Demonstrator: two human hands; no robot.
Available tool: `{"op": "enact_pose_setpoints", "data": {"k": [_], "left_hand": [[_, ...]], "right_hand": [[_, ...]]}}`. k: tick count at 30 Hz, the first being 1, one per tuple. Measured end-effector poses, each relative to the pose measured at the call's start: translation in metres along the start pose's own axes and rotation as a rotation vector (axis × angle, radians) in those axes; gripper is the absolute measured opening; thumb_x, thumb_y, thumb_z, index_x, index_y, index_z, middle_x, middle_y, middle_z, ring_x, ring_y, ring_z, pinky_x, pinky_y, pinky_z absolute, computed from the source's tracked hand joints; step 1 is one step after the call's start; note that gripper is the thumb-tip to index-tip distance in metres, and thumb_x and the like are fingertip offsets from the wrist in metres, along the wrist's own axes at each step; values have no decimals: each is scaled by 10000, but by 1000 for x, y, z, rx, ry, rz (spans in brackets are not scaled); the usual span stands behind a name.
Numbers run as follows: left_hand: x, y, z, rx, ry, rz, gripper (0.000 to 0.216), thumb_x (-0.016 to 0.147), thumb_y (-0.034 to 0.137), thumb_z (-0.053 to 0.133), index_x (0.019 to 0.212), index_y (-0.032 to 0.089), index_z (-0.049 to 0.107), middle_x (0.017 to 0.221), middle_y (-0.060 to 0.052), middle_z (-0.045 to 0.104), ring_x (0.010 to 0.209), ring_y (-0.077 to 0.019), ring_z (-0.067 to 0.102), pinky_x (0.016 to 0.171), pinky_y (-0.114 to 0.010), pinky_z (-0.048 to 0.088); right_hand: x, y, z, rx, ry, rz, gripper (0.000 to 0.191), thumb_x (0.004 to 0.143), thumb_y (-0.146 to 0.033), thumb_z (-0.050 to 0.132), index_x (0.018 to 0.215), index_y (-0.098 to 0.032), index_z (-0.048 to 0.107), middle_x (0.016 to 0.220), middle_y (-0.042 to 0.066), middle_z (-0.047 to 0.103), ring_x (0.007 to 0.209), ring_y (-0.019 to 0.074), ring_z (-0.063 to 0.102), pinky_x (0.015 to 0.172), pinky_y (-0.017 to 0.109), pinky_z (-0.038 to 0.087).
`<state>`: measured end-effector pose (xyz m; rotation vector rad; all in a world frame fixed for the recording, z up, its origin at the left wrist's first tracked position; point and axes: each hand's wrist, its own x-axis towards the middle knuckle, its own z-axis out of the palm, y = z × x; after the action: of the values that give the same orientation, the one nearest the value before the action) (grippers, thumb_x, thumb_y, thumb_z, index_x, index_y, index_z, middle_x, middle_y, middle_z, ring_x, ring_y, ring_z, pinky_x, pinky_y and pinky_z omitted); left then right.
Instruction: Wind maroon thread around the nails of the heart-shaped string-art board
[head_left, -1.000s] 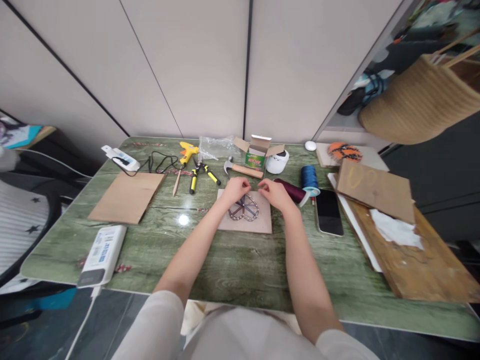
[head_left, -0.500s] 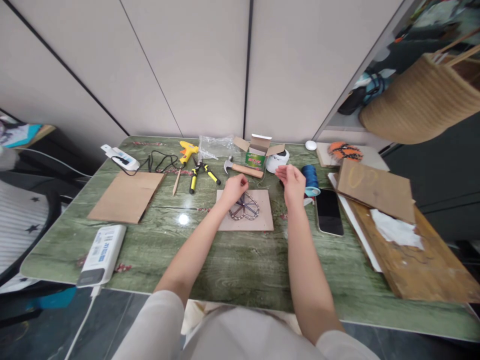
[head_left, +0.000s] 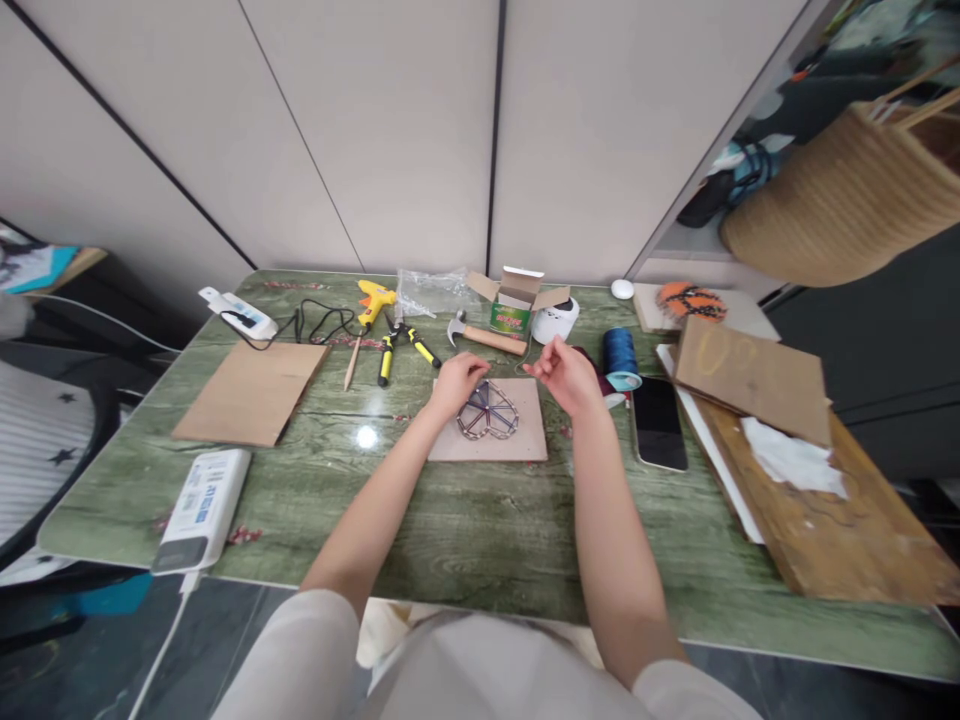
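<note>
A heart-shaped outline of nails strung with dark and coloured threads (head_left: pixel 488 412) stands on a small beige board (head_left: pixel 529 430). My left hand (head_left: pixel 459 384) is over the board's upper left, above the heart, thumb and fingers pinched together; whatever they hold is too small to make out. To the right, my right hand (head_left: pixel 567 377) hovers over the board's upper right corner with curled fingers, index fingertip and thumb close together. A thin pale thread (head_left: pixel 527 356) runs beside its fingertips from near the white thread spool (head_left: pixel 555 322); its grip on it looks like a pinch.
Behind the board lie a claw hammer (head_left: pixel 487 336), an open green box (head_left: pixel 511 315), yellow-handled pliers (head_left: pixel 387 358) and a yellow glue gun (head_left: pixel 374 302). A blue thread spool (head_left: pixel 620 358) and a phone (head_left: pixel 659 424) are at right, beside stacked boards (head_left: pixel 817 500). Cardboard (head_left: pixel 251 393) and a power bank (head_left: pixel 202 510) sit left.
My right hand has moved left and slightly down toward the board, its fingers curling in. My left hand has shifted slightly left, uncovering more of the heart.
</note>
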<state>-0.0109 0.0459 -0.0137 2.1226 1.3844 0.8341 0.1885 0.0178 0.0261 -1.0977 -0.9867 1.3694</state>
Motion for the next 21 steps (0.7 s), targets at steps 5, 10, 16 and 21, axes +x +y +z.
{"op": "enact_pose_setpoints", "data": {"k": [5, 10, 16, 21], "left_hand": [[-9, -4, -5, 75, -19, 41, 164, 837, 165, 511, 876, 153, 670, 930, -54, 675, 920, -168, 579, 876, -287, 435], [-19, -5, -11, 122, -16, 48, 168, 851, 173, 496, 868, 157, 663, 910, -53, 662, 909, -168, 567, 866, -289, 432], [-26, -2, -15, 274, -66, 168, 206, 890, 239, 458, 898, 169, 651, 923, -52, 645, 909, -178, 541, 834, -305, 412], [-28, 7, -21, 537, -147, 337, 184, 885, 255, 472, 946, 192, 634, 944, -67, 628, 958, -217, 503, 806, -349, 367]], "right_hand": [[-2, 2, 3, -34, -32, 4, 484, 746, -698, 453, 669, -221, 437, 534, -54, 297, 511, 105, 393, 640, 309, 471], [-2, 3, 5, -86, -30, 6, 477, 753, -693, 441, 665, -225, 431, 529, -55, 285, 508, 108, 390, 631, 298, 472], [-7, -2, 1, -70, -123, 69, 406, 766, -602, 528, 668, -213, 467, 502, -79, 255, 454, 79, 319, 684, 308, 490], [-9, 0, -3, -234, -222, 189, 417, 761, -578, 551, 634, -184, 505, 447, -98, 217, 416, 56, 233, 620, 290, 483]]}}
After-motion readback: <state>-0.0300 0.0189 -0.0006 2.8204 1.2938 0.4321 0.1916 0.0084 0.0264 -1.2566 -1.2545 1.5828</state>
